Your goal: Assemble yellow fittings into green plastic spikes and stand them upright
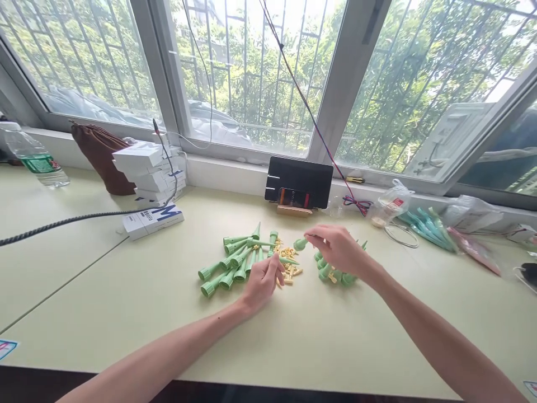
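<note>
My left hand point(263, 279) is closed around a green plastic cone-shaped spike point(289, 261), whose narrow tip points right. Its wide end is hidden in my fingers. Pinched in my right hand point(335, 246) is a small green plastic piece point(300, 244), raised above the table and apart from the spike. Left of my hands lies a heap of green spikes point(235, 260) with wide ribbed ends. Small yellow parts point(289, 273) are scattered between my hands. Beneath my right hand, a second group of green pieces point(325, 271) is partly covered.
A black tablet point(319, 182) and a phone point(296, 197) stand on a wooden holder by the window. White boxes point(142, 168), a brown bag point(103, 159) and a water bottle point(42, 162) are at the left. Plastic bags point(390, 204) lie at the right.
</note>
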A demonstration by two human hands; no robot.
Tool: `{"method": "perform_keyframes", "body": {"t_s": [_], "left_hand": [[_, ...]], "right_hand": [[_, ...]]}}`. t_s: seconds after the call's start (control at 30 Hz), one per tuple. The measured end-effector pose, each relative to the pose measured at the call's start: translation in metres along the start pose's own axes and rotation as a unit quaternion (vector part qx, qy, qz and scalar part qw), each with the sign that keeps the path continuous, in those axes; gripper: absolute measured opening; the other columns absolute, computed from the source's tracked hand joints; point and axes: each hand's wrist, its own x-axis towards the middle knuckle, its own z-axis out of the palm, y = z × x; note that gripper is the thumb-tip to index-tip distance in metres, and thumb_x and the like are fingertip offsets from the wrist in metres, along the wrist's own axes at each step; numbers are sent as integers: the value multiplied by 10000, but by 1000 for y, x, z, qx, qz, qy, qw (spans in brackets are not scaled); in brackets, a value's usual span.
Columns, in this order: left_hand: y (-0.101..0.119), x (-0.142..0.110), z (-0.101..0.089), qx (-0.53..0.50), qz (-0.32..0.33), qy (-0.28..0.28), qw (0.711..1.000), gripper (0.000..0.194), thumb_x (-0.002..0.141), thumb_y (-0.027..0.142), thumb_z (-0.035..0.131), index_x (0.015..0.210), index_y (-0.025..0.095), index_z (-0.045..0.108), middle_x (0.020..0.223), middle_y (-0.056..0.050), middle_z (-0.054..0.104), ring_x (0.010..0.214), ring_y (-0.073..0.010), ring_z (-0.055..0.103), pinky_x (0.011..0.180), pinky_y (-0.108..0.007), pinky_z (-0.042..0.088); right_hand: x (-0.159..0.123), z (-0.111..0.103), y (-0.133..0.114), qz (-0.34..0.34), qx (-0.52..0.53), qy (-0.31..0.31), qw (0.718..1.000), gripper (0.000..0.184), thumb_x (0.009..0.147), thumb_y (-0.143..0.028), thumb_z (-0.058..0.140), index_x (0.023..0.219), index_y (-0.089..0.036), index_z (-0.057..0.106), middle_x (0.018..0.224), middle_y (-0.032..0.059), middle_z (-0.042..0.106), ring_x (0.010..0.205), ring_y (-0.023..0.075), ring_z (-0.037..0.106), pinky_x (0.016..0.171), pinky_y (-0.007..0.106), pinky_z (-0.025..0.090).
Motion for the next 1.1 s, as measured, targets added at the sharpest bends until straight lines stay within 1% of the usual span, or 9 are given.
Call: {"method": "perform_keyframes", "body": {"t_s": [0.07,0.13,0.23,0.33,0.47,0.53,0.73,0.93,1.1], "left_hand": [[-1,2,-1,13,7,0,1000,569,916,624,456,684,125,602,478,-31,618,283,-57,371,322,-188,262],[0,3,-1,31,17,0,999,567,913,621,467,668,129,605,472,-33,616,291,-62,375,324,-192,263],[1,2,-1,59,33,-9,998,556,917,612,470,660,139,609,474,-31,616,307,-70,386,333,-201,277],[2,0,0,80,43,-22,996,549,938,594,442,669,146,609,481,-29,618,317,-70,380,347,-208,282],[-1,-1,-1,103,55,-34,993,536,960,563,422,669,151,602,483,-25,615,333,-69,375,361,-208,279],[-3,0,-1,118,65,-41,990,536,965,555,417,674,148,607,483,-21,612,342,-67,375,374,-205,294],[-7,0,-2,150,86,-49,984,543,976,528,404,678,132,627,491,-22,610,360,-63,379,388,-206,305],[-5,0,-2,165,94,-53,980,530,985,497,395,678,133,627,496,-19,613,370,-66,375,402,-215,316],[-6,0,-2,173,104,-55,978,525,990,482,397,676,133,632,493,-18,612,369,-66,374,407,-215,317]], "right_hand": [[16,-6,15,13,4,-38,999,255,939,-222,518,788,-182,719,722,40,686,627,146,569,603,265,417],[30,-7,33,25,6,-63,998,232,883,-211,558,732,-176,731,661,30,678,581,134,536,567,256,388],[47,-7,58,36,-33,-126,991,233,808,-146,566,637,-174,721,527,-4,602,508,105,424,539,251,347],[57,-7,77,56,-82,-191,977,254,751,-75,547,566,-167,694,514,-4,585,500,98,408,538,252,341],[61,-5,90,67,-95,-221,968,288,691,-7,516,499,-172,654,495,-1,551,497,98,395,543,256,328],[61,-4,95,74,-104,-239,962,281,679,-4,524,500,-176,658,504,6,554,505,103,400,545,256,324],[63,-6,98,91,-148,-310,935,263,660,-6,538,541,-176,700,591,52,630,577,126,494,576,260,335],[63,-11,93,131,-215,-345,904,244,711,-50,567,734,-164,781,733,85,692,655,154,607,595,252,374],[62,-15,84,154,-250,-369,882,229,726,-85,624,862,-142,800,842,109,725,723,179,663,607,246,408]]}}
